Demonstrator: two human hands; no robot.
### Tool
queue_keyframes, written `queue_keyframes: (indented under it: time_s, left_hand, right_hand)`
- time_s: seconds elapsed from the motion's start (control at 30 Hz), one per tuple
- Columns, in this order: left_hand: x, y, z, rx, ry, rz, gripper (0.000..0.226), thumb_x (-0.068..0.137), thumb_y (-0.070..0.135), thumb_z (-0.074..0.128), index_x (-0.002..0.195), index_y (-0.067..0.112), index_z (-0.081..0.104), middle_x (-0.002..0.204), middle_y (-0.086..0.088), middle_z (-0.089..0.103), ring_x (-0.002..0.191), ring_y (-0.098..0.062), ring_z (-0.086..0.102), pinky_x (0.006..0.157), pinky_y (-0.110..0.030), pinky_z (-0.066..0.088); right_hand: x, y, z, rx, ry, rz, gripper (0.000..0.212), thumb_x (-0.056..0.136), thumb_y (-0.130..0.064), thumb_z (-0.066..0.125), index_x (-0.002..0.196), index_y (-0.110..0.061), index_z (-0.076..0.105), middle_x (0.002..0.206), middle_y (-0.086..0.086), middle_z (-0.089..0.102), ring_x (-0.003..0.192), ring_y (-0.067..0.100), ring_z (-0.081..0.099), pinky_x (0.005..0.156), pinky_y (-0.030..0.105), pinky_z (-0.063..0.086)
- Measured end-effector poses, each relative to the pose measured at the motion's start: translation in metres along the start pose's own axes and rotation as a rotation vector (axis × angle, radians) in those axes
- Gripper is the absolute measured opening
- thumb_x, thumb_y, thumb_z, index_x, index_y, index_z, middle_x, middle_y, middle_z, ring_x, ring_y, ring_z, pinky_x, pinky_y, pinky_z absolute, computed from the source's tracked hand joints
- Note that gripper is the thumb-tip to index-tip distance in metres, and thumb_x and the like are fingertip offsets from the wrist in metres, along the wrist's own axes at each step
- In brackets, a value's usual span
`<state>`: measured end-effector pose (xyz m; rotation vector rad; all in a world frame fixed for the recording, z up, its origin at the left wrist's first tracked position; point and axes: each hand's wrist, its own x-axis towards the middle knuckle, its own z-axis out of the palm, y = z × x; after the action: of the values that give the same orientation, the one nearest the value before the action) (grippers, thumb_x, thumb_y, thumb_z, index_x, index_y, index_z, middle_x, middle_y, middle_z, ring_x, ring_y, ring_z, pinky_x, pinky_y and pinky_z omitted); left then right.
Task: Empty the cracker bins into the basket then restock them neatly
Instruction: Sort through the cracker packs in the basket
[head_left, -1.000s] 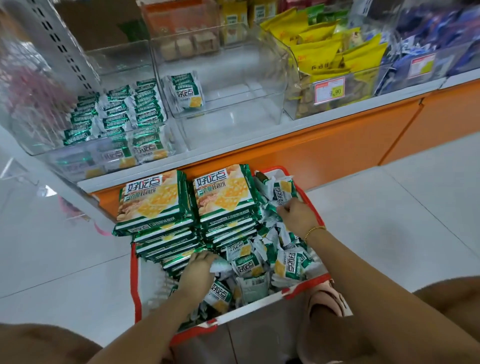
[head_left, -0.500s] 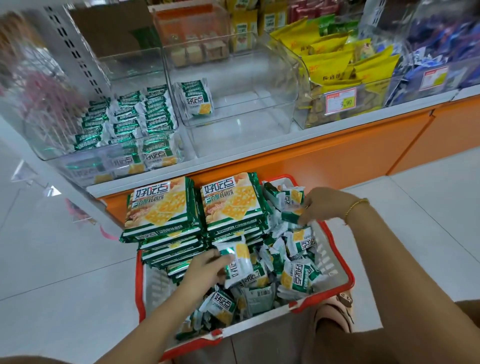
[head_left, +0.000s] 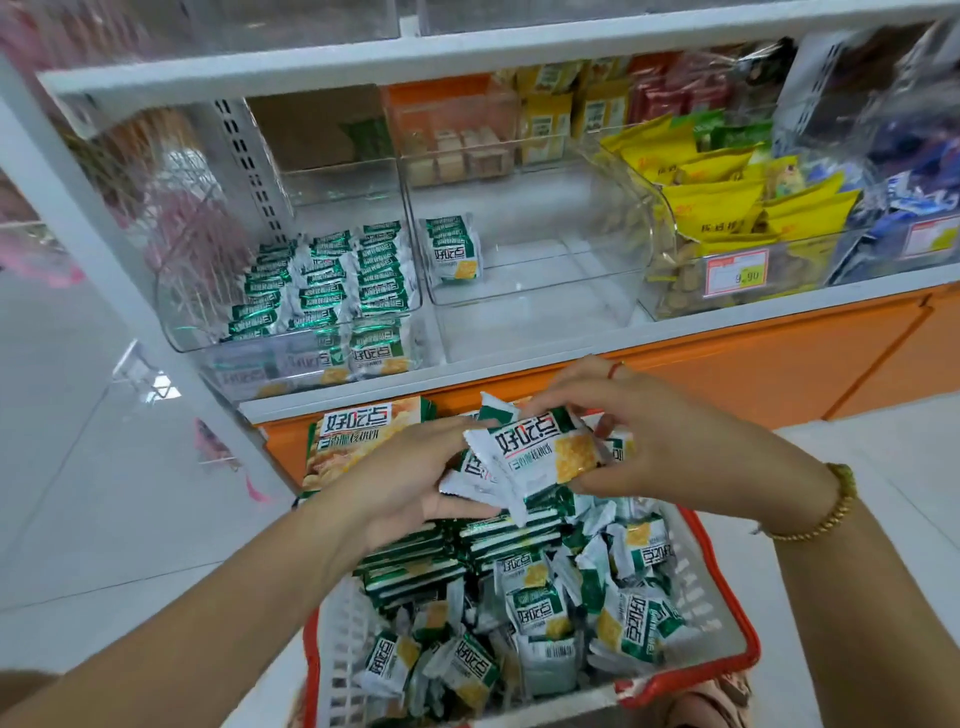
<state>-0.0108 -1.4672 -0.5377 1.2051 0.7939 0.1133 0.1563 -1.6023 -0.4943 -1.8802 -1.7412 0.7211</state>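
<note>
Green-white cracker packets in curled fingers of left hand and right hand, above the basket

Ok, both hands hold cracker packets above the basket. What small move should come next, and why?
Probably carry the held packets up into the middle bin and stand them beside the small stack already there. The left hand and right hand grip them squared together, the left bin looks filled in rows, and the middle bin is mostly bare.
</note>
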Motion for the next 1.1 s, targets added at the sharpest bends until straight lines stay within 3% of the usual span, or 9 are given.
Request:
queue_keyframes:
  time_s: [0.13,0.23,0.37,0.5,0.63,0.73,0.83,0.9,1.1]
  left_hand:
    - [-0.009,0.019,-0.014,0.181,-0.174,-0.083,0.045,0.081,0.040,0.056,0.114,0.010,0.064,0.105,-0.010,0.072,0.092,-0.021,0.069,0.078,-0.034,0.059]
    - [-0.015,0.025,-0.023,0.277,-0.144,-0.066,0.059,0.082,0.048,0.054,0.124,0.007,0.058,0.118,-0.015,0.066,0.104,-0.025,0.065,0.090,-0.039,0.054]
    - [-0.019,0.030,-0.035,0.612,-0.180,0.032,0.063,0.070,0.057,0.070,0.124,0.027,0.060,0.127,0.000,0.061,0.120,-0.019,0.056,0.107,-0.043,0.040]
    - [-0.013,0.042,-0.047,0.614,-0.176,0.065,0.044,0.072,0.028,0.080,0.113,0.026,0.064,0.113,0.005,0.067,0.106,-0.010,0.063,0.100,-0.029,0.045]
    - [-0.006,0.058,-0.055,0.656,-0.076,0.192,0.051,0.071,0.027,0.079,0.114,0.038,0.054,0.118,0.023,0.052,0.096,0.024,0.047,0.071,0.003,0.038]
    - [-0.003,0.070,-0.058,0.674,0.078,0.323,0.057,0.068,0.035,0.081,0.116,0.040,0.050,0.120,0.021,0.049,0.104,0.012,0.046,0.069,0.001,0.033]
    - [0.005,0.080,-0.058,0.588,0.248,0.498,0.057,0.065,0.032,0.083,0.111,0.035,0.050,0.092,0.012,0.053,0.075,-0.005,0.053,0.054,-0.007,0.039]
    - [0.014,0.087,-0.056,0.517,0.314,0.608,0.059,0.061,0.033,0.087,0.106,0.037,0.050,0.085,0.007,0.055,0.075,-0.011,0.055,0.063,-0.019,0.044]
    - [0.046,0.100,-0.059,0.441,0.480,0.703,0.067,0.077,0.038,0.074,0.135,0.019,0.044,0.134,0.004,0.052,0.121,-0.009,0.050,0.105,-0.034,0.041]
  right_hand:
    - [0.004,-0.009,0.008,-0.049,-0.031,-0.080,0.057,0.078,-0.023,0.076,0.119,-0.055,0.052,0.123,-0.033,0.034,0.111,-0.011,0.040,0.092,0.017,0.041]
    - [0.011,-0.013,0.015,-0.075,-0.025,-0.110,0.058,0.077,-0.027,0.076,0.121,-0.055,0.051,0.124,-0.034,0.033,0.117,-0.011,0.036,0.096,0.013,0.036]
    - [0.022,-0.014,0.019,-0.071,-0.001,-0.112,0.061,0.074,-0.028,0.080,0.118,-0.056,0.050,0.123,-0.033,0.035,0.119,-0.010,0.036,0.098,0.009,0.030]
    - [0.039,-0.015,0.004,0.044,-0.039,-0.106,0.066,0.067,-0.039,0.082,0.123,-0.051,0.050,0.125,-0.028,0.039,0.121,-0.008,0.040,0.099,0.015,0.037]
    - [0.070,-0.019,-0.017,0.225,-0.106,-0.021,0.081,0.060,-0.041,0.081,0.130,-0.050,0.043,0.129,-0.028,0.045,0.113,-0.013,0.049,0.092,0.018,0.050]
    - [0.098,-0.024,-0.032,0.108,-0.111,-0.027,0.075,0.065,-0.033,0.083,0.131,-0.043,0.047,0.121,-0.025,0.055,0.103,-0.006,0.058,0.090,0.023,0.052]
    - [0.119,-0.033,-0.045,-0.125,-0.067,-0.044,0.068,0.066,-0.039,0.082,0.128,-0.046,0.052,0.116,-0.032,0.055,0.096,-0.016,0.054,0.088,0.012,0.045]
    - [0.129,-0.038,-0.053,-0.171,0.006,-0.057,0.065,0.066,-0.036,0.082,0.125,-0.039,0.056,0.107,-0.028,0.060,0.094,-0.011,0.055,0.079,0.012,0.046]
    - [0.160,-0.026,-0.086,0.051,0.278,-0.007,0.050,0.065,-0.022,0.086,0.109,-0.023,0.062,0.090,-0.014,0.068,0.065,-0.007,0.063,0.055,0.005,0.042]
